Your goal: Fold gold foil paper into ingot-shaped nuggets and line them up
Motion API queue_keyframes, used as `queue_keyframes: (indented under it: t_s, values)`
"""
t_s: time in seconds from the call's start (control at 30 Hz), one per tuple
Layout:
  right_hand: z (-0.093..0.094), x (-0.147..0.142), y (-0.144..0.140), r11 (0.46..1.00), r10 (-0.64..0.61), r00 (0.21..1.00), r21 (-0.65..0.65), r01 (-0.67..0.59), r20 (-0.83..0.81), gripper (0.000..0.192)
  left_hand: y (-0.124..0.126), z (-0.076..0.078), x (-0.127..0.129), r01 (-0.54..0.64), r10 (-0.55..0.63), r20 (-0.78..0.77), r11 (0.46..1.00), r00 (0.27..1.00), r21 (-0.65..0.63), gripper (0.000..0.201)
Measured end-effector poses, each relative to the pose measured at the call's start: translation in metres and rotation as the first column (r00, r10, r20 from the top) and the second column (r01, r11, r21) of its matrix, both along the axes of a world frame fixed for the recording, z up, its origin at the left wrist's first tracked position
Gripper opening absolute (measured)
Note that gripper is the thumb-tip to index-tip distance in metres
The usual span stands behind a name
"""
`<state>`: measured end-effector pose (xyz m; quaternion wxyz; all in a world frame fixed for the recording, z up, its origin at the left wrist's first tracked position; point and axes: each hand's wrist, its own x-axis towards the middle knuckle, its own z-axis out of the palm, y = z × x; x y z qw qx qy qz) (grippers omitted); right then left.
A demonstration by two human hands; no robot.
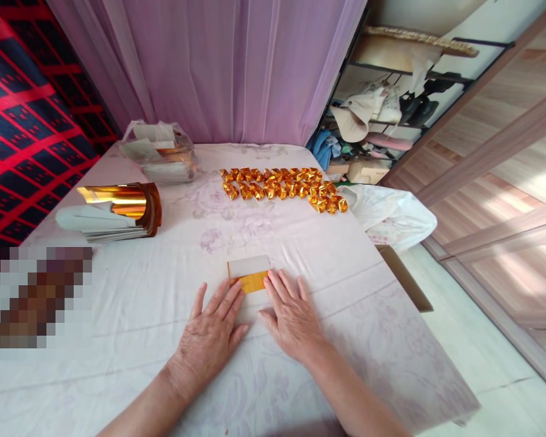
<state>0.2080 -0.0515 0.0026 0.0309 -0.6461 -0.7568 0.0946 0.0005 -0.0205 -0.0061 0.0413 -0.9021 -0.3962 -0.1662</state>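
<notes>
A small sheet of gold foil paper (253,283) lies on the cloth-covered table in front of me, its near edge folded over so a gold strip shows below a pale grey-white band. My left hand (213,325) rests flat with fingers spread, fingertips pressing the strip's left end. At the right end, the fingertips of my right hand (292,315) touch the paper, its thumb held apart. Neither hand grips anything. Farther back, several folded gold foil pieces (282,185) stand in rows.
A curved stack of gold foil sheets (118,212) stands at the left, with a clear plastic bag of paper (159,152) behind it. Beyond the table's right edge are a white plastic bag (394,215) and a shoe rack (391,124). A purple curtain (218,73) hangs behind.
</notes>
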Motion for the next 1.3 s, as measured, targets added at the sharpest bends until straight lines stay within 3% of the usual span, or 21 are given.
queue_keyframes:
  t_s: [0.37, 0.9, 1.3]
  values:
    - [0.001, -0.001, -0.001, 1.000, -0.001, 1.000, 0.012, 0.001, 0.004, 0.062, 0.002, -0.008, 0.019, 0.020, -0.021, -0.034, 1.000, 0.999, -0.020, 0.051]
    - [0.001, 0.000, -0.001, 0.999, -0.011, 1.000, 0.036, 0.012, -0.011, 0.062, -0.006, -0.002, -0.015, 0.001, 0.000, -0.072, 1.000, 0.997, 0.007, 0.050]
    - [-0.001, -0.001, 0.000, 0.998, -0.005, 1.000, 0.064, 0.006, -0.006, 0.062, -0.001, 0.013, -0.002, -0.072, 0.072, 0.023, 0.997, 0.997, 0.020, 0.042]
